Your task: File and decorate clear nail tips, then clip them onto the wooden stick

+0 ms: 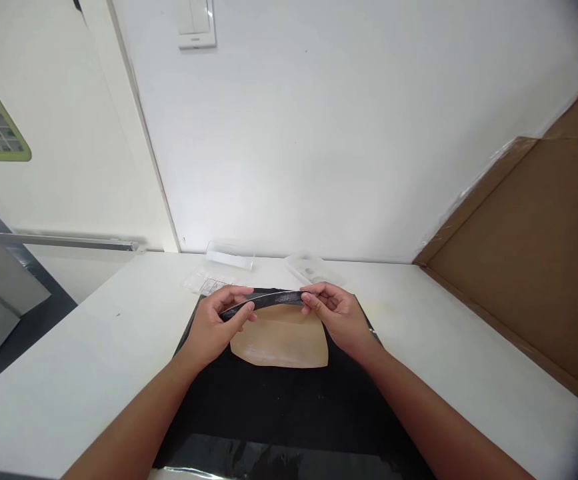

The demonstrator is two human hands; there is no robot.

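Both the left hand [216,323] and the right hand [336,313] pinch the ends of a thin, dark, bowed strip [263,301] (seemingly mid-flex) just above a tan leathery sheet [281,343] lying on a black mat [293,407]; easing it flat would call for even, gentle pressure.

Two hands hold up a thin dark sheet [263,301] by its ends. The left hand [216,323] pinches the left end and the right hand [337,313] pinches the right end. Under them, a tan sheet [281,343] lies on a black mat [289,407] on the white table [93,360].
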